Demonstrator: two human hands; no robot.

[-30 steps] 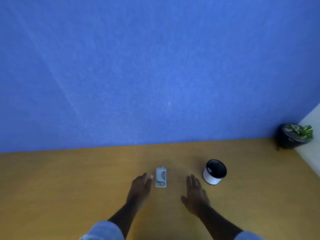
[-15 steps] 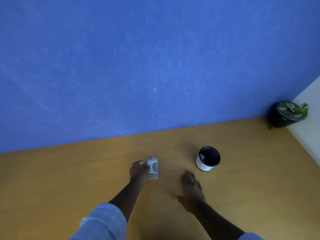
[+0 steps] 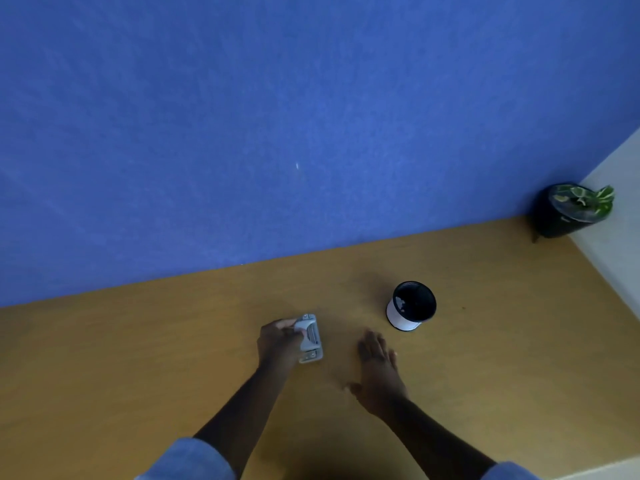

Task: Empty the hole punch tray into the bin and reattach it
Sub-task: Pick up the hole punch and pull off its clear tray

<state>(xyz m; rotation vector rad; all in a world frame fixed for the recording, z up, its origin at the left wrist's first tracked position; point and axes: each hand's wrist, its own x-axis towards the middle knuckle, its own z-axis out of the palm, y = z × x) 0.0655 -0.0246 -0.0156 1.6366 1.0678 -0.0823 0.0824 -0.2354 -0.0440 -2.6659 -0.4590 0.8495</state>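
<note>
A small grey hole punch (image 3: 311, 338) lies on the wooden table (image 3: 138, 358), its tray hidden underneath. My left hand (image 3: 278, 342) is curled around the punch's left side, fingers over its lever. To the right, my right hand (image 3: 379, 370) rests flat on the table with fingers spread, holding nothing. The bin (image 3: 411, 305), a small white cup with a black inside, stands upright beyond my right hand, a short way from the punch.
A blue wall (image 3: 277, 133) rises along the table's far edge. A black pot with a green plant (image 3: 568, 211) sits in the far right corner beside a white wall. The table's near right edge shows at the bottom.
My left hand has moved from beside the hole punch onto it and closed around its left side. My right hand has stayed flat on the table. The camera view has shifted.
</note>
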